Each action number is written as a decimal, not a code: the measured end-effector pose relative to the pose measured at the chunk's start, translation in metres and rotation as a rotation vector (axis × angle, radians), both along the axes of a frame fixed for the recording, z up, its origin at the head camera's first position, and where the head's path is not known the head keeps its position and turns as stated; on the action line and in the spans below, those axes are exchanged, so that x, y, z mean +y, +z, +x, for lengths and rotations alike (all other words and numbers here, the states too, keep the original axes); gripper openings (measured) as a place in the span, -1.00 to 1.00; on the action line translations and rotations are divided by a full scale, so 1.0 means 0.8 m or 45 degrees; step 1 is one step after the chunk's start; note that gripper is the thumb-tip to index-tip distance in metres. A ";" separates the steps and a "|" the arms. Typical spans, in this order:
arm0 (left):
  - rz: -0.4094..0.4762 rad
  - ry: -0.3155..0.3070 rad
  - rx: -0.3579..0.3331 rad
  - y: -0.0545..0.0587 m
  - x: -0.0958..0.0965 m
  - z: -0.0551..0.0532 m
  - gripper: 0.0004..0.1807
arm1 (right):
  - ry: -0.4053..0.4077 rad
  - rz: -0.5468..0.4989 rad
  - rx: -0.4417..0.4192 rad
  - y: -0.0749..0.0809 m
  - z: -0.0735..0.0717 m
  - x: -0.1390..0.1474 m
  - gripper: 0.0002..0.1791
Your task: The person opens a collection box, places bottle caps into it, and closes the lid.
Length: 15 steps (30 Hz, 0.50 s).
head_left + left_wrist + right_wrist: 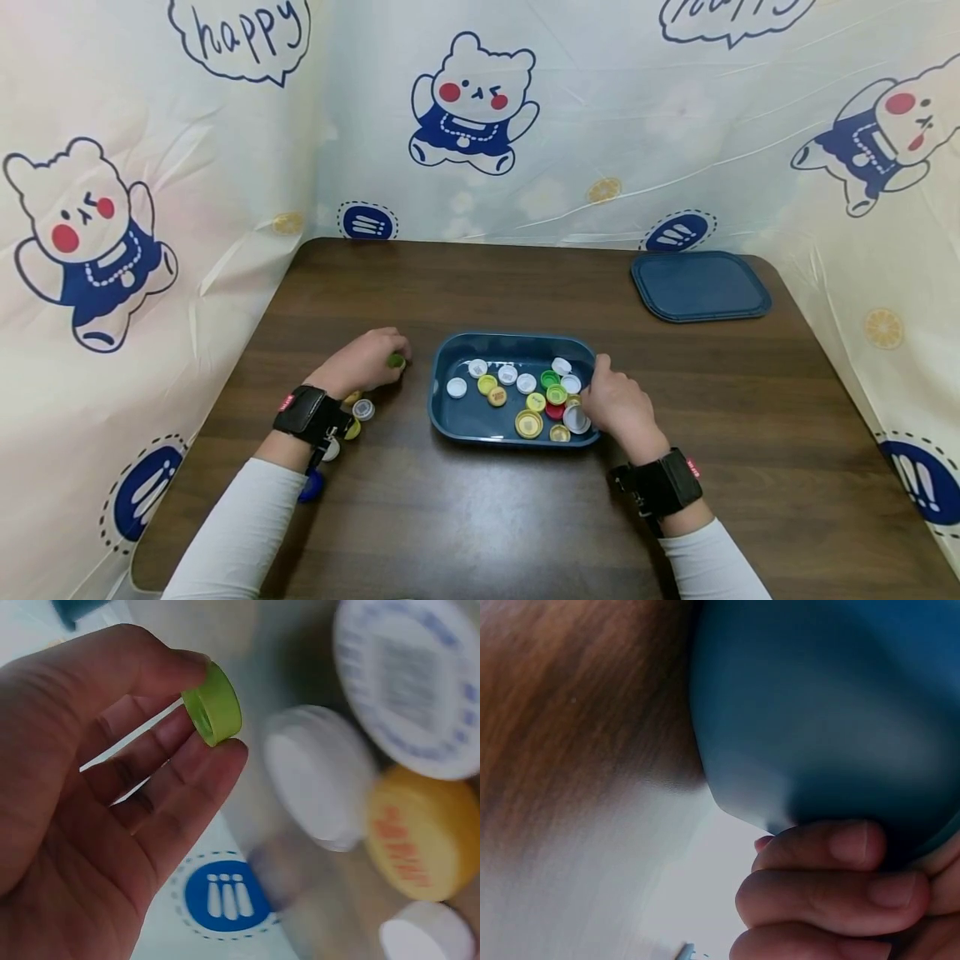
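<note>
Between thumb and fingertips my left hand pinches a green bottle cap, raised over the table left of the tray. A blue tray holds several bottle caps in white, yellow, green and red, most of them toward its right half. At the tray's right end my right hand grips the rim; in the right wrist view its fingers curl against the outer wall. Loose caps lie under and beside my left wrist, among them a white cap and a blue cap.
A blue lid-like flat piece lies at the table's back right. The brown wooden table is bordered at the back and sides by a printed curtain with cartoon bears.
</note>
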<state>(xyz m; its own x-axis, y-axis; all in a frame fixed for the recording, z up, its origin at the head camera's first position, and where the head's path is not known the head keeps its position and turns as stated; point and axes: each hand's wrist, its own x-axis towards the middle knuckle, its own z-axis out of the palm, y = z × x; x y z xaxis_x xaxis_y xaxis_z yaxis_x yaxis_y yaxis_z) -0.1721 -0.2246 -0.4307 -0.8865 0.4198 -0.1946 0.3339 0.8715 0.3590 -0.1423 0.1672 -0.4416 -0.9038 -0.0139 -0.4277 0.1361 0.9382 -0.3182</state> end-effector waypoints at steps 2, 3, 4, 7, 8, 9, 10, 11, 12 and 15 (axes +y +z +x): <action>0.015 0.009 0.021 0.009 0.005 0.002 -0.76 | -0.002 -0.003 -0.004 0.000 0.000 0.000 -0.40; 0.032 0.005 0.042 0.014 0.008 0.003 -0.76 | -0.005 -0.006 -0.007 0.000 0.000 0.000 -0.40; 0.051 0.000 0.063 0.019 0.012 0.004 -0.77 | -0.007 -0.007 -0.009 0.000 0.000 -0.001 -0.40; 0.127 -0.016 0.111 0.038 0.027 0.009 -0.78 | -0.012 -0.009 -0.012 0.000 -0.001 0.000 -0.40; 0.149 -0.025 0.121 0.044 0.033 0.011 -0.79 | -0.013 -0.008 -0.013 0.000 -0.001 0.000 -0.40; 0.166 -0.042 0.125 0.050 0.041 0.014 -0.80 | -0.013 -0.008 -0.013 0.000 -0.001 0.000 -0.40; 0.173 -0.056 0.123 0.055 0.048 0.017 -0.80 | -0.011 -0.007 -0.013 0.000 -0.001 0.000 -0.40; 0.173 -0.078 0.123 0.060 0.056 0.019 -0.80 | -0.011 -0.007 -0.015 0.001 -0.001 0.000 -0.40; 0.165 -0.099 0.117 0.063 0.065 0.022 -0.82 | -0.011 -0.007 -0.016 0.001 -0.001 0.000 -0.41; 0.132 -0.179 0.102 0.070 0.089 0.031 -0.80 | -0.011 -0.007 -0.017 0.001 0.000 -0.001 -0.41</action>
